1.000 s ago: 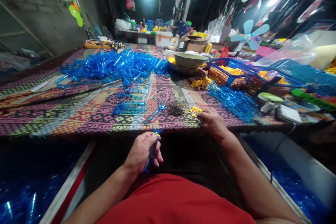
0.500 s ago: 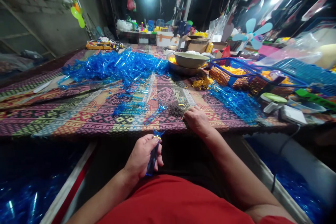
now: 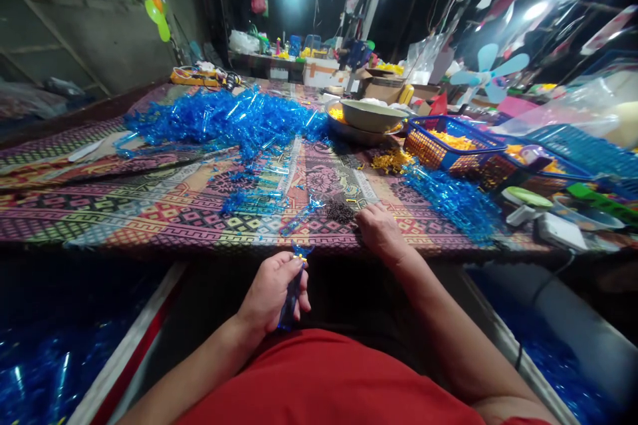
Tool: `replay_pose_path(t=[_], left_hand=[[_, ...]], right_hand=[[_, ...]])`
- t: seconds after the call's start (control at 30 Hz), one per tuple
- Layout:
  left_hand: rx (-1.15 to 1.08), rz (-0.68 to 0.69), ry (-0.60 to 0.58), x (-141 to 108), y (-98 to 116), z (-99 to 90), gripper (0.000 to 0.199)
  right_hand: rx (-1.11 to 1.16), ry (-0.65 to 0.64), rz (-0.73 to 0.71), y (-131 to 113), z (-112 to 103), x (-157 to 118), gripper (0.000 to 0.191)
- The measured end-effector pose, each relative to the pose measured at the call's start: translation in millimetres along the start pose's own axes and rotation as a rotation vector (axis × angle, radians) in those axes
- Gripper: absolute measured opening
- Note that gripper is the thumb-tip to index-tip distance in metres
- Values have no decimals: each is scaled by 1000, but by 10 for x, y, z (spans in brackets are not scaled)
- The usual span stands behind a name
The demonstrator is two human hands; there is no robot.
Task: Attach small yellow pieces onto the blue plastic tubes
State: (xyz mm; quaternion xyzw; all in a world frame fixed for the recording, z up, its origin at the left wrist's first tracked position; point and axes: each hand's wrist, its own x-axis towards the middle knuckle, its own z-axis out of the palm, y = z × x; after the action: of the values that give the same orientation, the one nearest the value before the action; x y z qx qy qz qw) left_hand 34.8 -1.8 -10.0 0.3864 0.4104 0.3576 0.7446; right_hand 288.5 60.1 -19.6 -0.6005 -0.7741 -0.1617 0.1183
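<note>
My left hand [image 3: 276,289] is closed around a translucent blue plastic piece [image 3: 290,302], held upright just off the table's front edge. A small yellow part [image 3: 300,257] sits near its top, by my thumb. My right hand [image 3: 379,231] rests at the table edge with its fingers pinched together, beside a small heap of tiny dark pieces [image 3: 341,210]. What those fingertips hold, if anything, is hidden. One more clear blue piece [image 3: 302,218] lies left of the dark heap, and a small yellow part [image 3: 351,200] lies just behind it.
A big pile of blue plastic pieces [image 3: 224,116] covers the back left of the patterned cloth [image 3: 164,206]. At the right are stacked bowls [image 3: 369,116], a blue basket of yellow parts [image 3: 448,143], more blue pieces [image 3: 453,202], a white box [image 3: 563,231] and a fan [image 3: 488,73].
The view has shifted slightly, so the table scene sits a little further right. My left hand keeps its hold on the blue piece; my right hand stays by the dark heap.
</note>
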Motion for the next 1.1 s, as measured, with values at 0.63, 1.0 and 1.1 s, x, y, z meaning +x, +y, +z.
replay_pose_path(t=[0.63,1.0,1.1], left_hand=[[27,15,12,-6,-19,-57,23],[6,13,13,1,-4,-69,23],[2,13,23,9,0,-79,24]], right_hand=[[155,-91,-249,-201,-142,28,21],[237,-76,-267,-221,-53,135,23],[264,-51,-248,-240,-59,109,23]])
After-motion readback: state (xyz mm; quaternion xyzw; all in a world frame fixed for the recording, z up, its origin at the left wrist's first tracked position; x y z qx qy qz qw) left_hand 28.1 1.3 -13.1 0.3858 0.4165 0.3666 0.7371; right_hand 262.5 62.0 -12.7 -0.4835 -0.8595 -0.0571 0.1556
